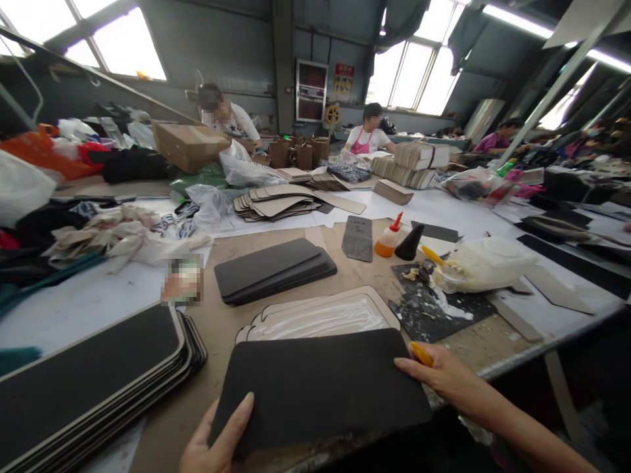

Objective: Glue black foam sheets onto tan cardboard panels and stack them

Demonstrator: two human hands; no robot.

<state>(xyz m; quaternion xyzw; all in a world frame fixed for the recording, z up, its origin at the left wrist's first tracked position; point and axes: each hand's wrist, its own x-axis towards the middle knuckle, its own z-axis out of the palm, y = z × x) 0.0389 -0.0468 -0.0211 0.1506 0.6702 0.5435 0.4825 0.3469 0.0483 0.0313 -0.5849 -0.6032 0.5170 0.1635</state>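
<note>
My left hand (217,433) grips the lower-left corner of a black rectangular panel (320,387) at the near edge of the table (113,295). My right hand (436,371) pinches its right edge and also holds a yellow handle (422,353), its far end hidden. The panel partly covers white-streaked beige boards (325,315). The view cuts off my left wrist.

On my feed, the left hand (219,439) at seven o'clock is partly hidden beneath the black board (320,387). At eight, the stack of boards (98,361) runs off the left edge; the poster (344,82) near twelve (tiny print) I can't read.
</note>
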